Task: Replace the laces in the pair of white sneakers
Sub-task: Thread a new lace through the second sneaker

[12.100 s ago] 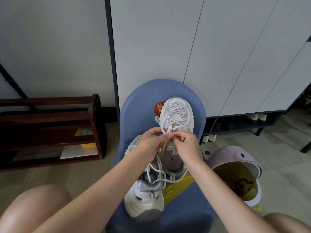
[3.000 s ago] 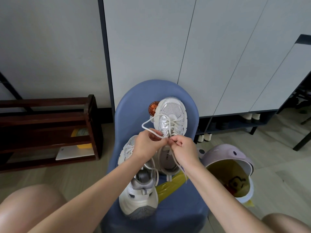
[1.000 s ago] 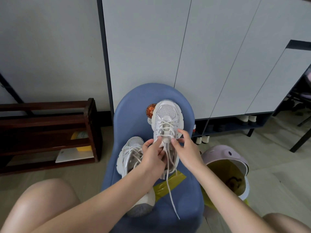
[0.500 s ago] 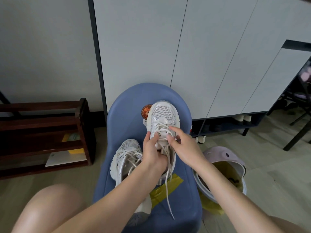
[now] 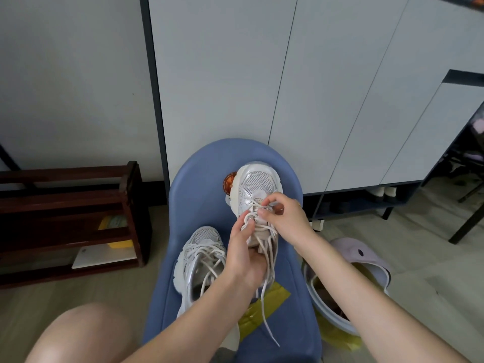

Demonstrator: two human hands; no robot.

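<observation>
Now working nearer the toe of the far sneaker (image 5: 258,189) than a second ago: right hand (image 5: 284,216) pinching lace (image 5: 267,284), left hand (image 5: 243,254) gripping the sneaker; loosening under way.

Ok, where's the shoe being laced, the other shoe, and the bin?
Far sneaker (image 5: 258,182), head view, mesh toe.
Near sneaker (image 5: 205,235), head view, mesh toe.
Bin (image 5: 358,251), head view, lilac lid.
</observation>
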